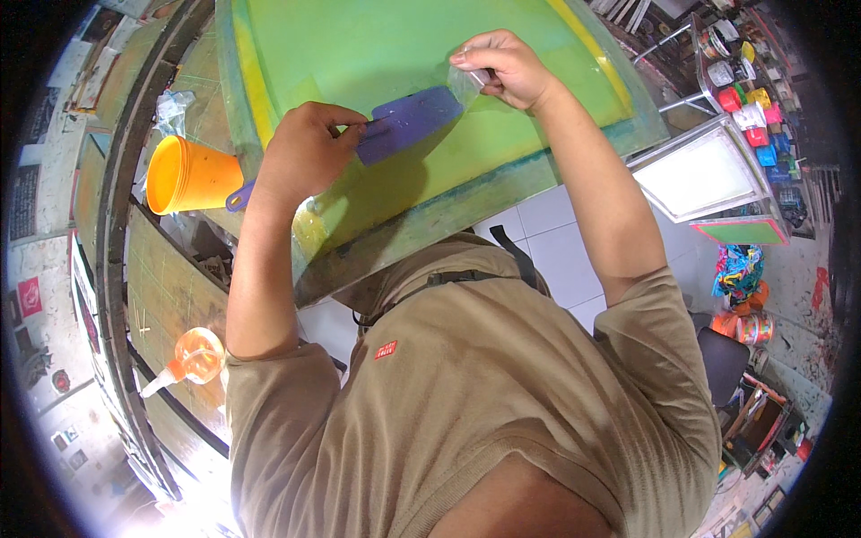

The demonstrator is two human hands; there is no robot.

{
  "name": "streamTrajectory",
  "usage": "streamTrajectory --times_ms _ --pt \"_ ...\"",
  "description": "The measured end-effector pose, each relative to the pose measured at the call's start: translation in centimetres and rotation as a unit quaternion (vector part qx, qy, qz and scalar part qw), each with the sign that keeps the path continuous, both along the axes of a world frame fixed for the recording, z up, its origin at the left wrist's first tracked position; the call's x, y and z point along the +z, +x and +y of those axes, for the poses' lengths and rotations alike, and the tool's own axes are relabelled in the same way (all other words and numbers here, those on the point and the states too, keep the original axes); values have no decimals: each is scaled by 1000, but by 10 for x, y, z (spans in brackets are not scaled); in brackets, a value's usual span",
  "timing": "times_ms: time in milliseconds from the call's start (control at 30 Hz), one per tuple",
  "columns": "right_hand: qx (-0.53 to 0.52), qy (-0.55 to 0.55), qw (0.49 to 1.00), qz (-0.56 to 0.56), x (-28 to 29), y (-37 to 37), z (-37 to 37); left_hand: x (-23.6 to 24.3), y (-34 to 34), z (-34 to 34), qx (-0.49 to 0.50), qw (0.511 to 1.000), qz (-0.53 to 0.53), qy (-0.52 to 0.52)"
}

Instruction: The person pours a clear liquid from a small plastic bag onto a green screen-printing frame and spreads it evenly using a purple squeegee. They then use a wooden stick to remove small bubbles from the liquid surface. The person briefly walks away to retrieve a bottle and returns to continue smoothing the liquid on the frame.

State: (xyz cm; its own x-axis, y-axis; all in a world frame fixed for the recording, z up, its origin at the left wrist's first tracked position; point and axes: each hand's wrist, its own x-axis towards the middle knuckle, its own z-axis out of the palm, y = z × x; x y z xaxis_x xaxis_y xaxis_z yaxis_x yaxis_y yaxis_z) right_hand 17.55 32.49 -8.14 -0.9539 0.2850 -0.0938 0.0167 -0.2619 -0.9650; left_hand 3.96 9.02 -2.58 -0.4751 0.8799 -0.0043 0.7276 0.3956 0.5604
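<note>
My left hand (309, 151) is closed around a purple-blue plastic spatula (413, 124); its handle end (239, 197) sticks out behind my wrist. The flat blade points right, above a large green-yellow screen-printing frame (305, 45). My right hand (509, 73) pinches a small clear plastic bag (466, 85) right at the blade's far end. Whether the bag touches the blade or holds anything, I cannot tell. Shadows of hands and spatula fall on the screen.
Stacked orange cups (193, 175) stand left of the screen, by crumpled clear plastic (174, 109). Nearer lies a clear bottle with orange liquid (197, 356). On the right are a white framed panel (704, 170) and many coloured tubs (749, 117). White floor tiles (549, 212) show below.
</note>
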Motion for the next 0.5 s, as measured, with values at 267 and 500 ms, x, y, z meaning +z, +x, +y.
streamTrajectory --times_ms 267,500 --pt "-32 -23 999 7 7 0 -8 1 6 -1 14 1000 1 -8" --pt "-2 -35 999 19 1 0 2 23 -1 -36 71 997 -28 19"
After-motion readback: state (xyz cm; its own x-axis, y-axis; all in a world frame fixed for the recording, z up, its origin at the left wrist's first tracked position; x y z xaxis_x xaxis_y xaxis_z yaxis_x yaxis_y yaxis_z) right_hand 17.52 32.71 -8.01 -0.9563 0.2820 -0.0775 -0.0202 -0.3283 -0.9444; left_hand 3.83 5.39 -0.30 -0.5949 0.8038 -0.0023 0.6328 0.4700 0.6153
